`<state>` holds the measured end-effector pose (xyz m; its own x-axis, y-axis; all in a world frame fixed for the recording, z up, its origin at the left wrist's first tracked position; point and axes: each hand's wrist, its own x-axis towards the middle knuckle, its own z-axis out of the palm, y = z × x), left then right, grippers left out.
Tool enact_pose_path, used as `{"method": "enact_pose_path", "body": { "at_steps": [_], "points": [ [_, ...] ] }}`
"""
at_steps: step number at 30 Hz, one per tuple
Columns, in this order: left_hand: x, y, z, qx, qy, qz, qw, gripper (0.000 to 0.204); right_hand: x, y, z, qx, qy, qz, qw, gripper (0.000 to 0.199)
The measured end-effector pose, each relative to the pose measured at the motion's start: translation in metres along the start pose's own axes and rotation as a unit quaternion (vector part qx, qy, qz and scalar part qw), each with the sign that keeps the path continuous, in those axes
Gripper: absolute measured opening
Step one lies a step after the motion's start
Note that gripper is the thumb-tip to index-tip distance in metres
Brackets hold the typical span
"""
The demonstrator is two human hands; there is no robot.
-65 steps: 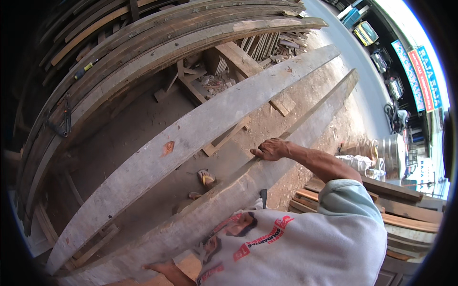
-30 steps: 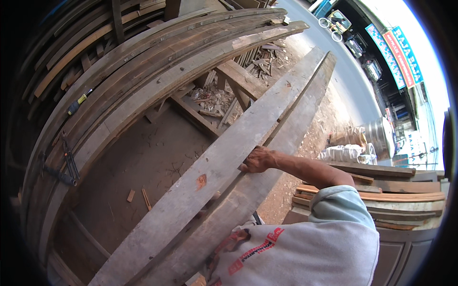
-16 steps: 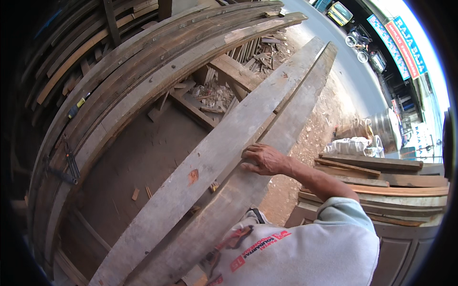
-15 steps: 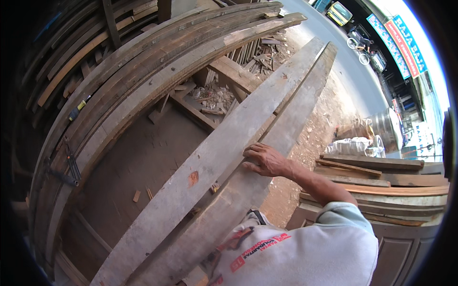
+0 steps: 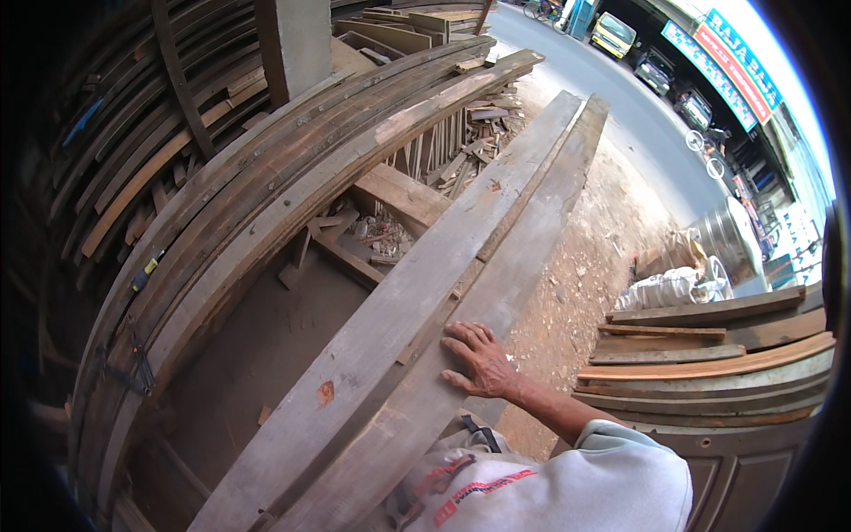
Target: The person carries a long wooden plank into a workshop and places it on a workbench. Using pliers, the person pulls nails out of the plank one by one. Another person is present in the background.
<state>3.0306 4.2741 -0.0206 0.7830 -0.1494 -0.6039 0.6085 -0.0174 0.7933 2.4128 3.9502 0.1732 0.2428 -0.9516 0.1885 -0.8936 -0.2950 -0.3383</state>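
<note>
Two long grey wooden boards lie side by side, running from the lower left up to the far right. The farther board has a small reddish-brown patch near its middle. A narrow gap parts it from the nearer board, and small bits of wood show in that gap. My right hand rests palm down on the nearer board, fingers spread, with nothing held in it. My left hand is out of sight.
Long weathered beams stretch along the left, bearing a yellow-and-black screwdriver and a dark tool. Wood scraps lie beyond the boards. Stacked planks stand at the right; a road with parked vehicles runs behind.
My view has shifted. My right hand has moved from the nearer board's inner edge onto its flat face, and its fingers are more spread.
</note>
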Motion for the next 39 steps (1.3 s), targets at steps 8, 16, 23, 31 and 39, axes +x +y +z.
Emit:
{"method": "enact_pose_path", "body": {
  "at_steps": [8, 16, 23, 31, 39],
  "points": [
    [0.026, 0.000, -0.014, 0.025, -0.009, 0.028, 0.999, 0.098, -0.008, 0.004, 0.006, 0.045, 0.088, 0.009, 0.995, 0.046],
    [-0.061, -0.035, 0.041, -0.071, 0.017, 0.032, 0.997, 0.086, -0.014, 0.006, 0.015, 0.062, 0.136, -0.010, 0.989, 0.039],
    [-0.226, -0.104, 0.108, -0.205, -0.065, -0.111, 0.970, 0.076, -0.023, 0.023, 0.013, 0.080, 0.106, -0.019, 0.991, 0.046],
    [-0.436, -0.244, 0.224, 0.148, -0.450, -0.196, 0.859, 0.108, -0.060, 0.074, -0.031, 0.247, 0.105, -0.088, 0.959, 0.053],
    [-0.537, -0.338, 0.330, 0.081, -0.458, -0.189, 0.865, 0.103, -0.258, 0.315, -0.074, 0.240, -0.197, 0.128, 0.942, 0.049]
  ]
}}
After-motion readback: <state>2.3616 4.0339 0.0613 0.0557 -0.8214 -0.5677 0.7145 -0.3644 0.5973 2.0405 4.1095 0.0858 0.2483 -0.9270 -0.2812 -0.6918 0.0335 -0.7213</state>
